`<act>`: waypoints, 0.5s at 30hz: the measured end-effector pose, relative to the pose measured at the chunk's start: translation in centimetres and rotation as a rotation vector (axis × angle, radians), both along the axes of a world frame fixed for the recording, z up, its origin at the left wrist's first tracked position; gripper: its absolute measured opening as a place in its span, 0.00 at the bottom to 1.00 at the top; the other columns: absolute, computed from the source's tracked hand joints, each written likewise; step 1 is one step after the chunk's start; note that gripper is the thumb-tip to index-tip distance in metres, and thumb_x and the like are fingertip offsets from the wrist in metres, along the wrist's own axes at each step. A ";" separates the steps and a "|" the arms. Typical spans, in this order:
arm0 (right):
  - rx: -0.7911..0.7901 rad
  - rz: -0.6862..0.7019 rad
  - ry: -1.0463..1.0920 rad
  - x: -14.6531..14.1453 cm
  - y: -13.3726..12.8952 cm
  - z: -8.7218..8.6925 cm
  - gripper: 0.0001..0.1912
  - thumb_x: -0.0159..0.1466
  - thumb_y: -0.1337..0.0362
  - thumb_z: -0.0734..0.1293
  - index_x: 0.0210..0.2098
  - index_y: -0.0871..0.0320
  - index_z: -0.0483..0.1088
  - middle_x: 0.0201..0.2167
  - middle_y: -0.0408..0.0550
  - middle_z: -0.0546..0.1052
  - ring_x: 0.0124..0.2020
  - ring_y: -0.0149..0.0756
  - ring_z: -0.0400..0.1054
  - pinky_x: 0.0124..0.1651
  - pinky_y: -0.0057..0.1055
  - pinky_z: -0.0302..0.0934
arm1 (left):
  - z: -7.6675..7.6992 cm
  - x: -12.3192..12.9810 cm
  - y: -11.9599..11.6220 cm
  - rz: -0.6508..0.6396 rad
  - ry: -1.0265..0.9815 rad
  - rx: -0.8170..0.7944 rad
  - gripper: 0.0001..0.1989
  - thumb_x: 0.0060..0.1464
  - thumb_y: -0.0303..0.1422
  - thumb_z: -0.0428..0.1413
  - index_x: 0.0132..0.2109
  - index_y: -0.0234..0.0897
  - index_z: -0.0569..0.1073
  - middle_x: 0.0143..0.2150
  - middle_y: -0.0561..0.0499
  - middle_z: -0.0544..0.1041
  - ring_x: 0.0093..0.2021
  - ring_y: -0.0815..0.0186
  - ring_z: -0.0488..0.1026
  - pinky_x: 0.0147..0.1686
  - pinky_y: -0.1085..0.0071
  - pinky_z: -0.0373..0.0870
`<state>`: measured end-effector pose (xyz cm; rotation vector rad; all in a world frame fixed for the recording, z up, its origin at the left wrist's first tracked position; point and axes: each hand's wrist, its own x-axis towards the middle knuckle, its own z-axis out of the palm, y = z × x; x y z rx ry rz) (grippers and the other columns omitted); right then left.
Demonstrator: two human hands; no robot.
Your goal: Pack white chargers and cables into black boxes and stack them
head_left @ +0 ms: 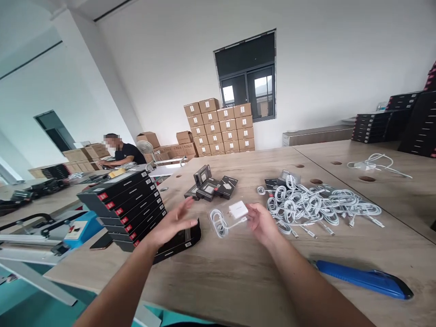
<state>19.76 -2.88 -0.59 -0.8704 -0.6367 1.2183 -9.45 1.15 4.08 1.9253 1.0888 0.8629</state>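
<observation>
Stacked boxes [131, 206] left, charger [238, 209] centre, cable pile [316, 204] right, cutter [363, 278] before cables

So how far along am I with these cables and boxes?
The stack of black boxes looks done. In progress: a clear tray with a white charger and coiled cable at your right hand; your left hand is empty. The heap of loose white cables is probably left, count unclear.
</observation>
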 end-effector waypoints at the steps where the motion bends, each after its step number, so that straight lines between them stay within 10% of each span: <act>1: 0.009 0.025 -0.017 -0.1 -0.2 0.2 0.13 0.47 0.55 0.69 0.29 0.56 0.70 0.31 0.50 0.80 0.28 0.37 0.71 0.25 0.30 0.62 | -0.2 1.1 -0.1 -0.109 -0.209 -0.110 0.42 0.51 0.49 0.61 0.68 0.40 0.59 0.69 0.38 0.62 0.68 0.50 0.62 0.64 0.55 0.60; 5: 0.033 0.043 -0.159 -0.4 -0.6 0.0 0.16 0.47 0.53 0.69 0.31 0.56 0.72 0.32 0.51 0.80 0.31 0.43 0.73 0.31 0.37 0.67 | -2.9 7.3 -0.3 -0.528 -0.461 -0.707 0.34 0.51 0.55 0.58 0.53 0.30 0.74 0.51 0.34 0.79 0.47 0.50 0.78 0.44 0.60 0.73; 8: 0.046 -0.122 -0.319 0.2 -0.4 -0.5 0.19 0.49 0.51 0.68 0.37 0.55 0.71 0.34 0.49 0.78 0.35 0.45 0.72 0.34 0.38 0.65 | -5.7 10.9 0.0 -0.685 -0.523 -0.844 0.29 0.46 0.42 0.64 0.52 0.27 0.75 0.47 0.35 0.80 0.46 0.50 0.79 0.44 0.62 0.73; 12: 0.133 -0.373 -0.579 0.8 -0.7 -0.4 0.15 0.52 0.55 0.67 0.38 0.52 0.71 0.41 0.48 0.74 0.46 0.44 0.66 0.46 0.38 0.61 | -7.4 12.2 0.4 -0.594 -0.777 -0.735 0.24 0.46 0.29 0.63 0.53 0.29 0.75 0.46 0.39 0.81 0.44 0.57 0.79 0.42 0.66 0.73; 15: 0.282 -0.287 -0.882 -0.2 -1.9 -0.2 0.08 0.58 0.56 0.67 0.32 0.53 0.74 0.37 0.47 0.72 0.42 0.42 0.66 0.47 0.38 0.60 | -7.3 11.7 0.9 -0.404 -0.961 -0.690 0.20 0.44 0.25 0.64 0.48 0.29 0.77 0.42 0.42 0.82 0.39 0.61 0.79 0.40 0.70 0.72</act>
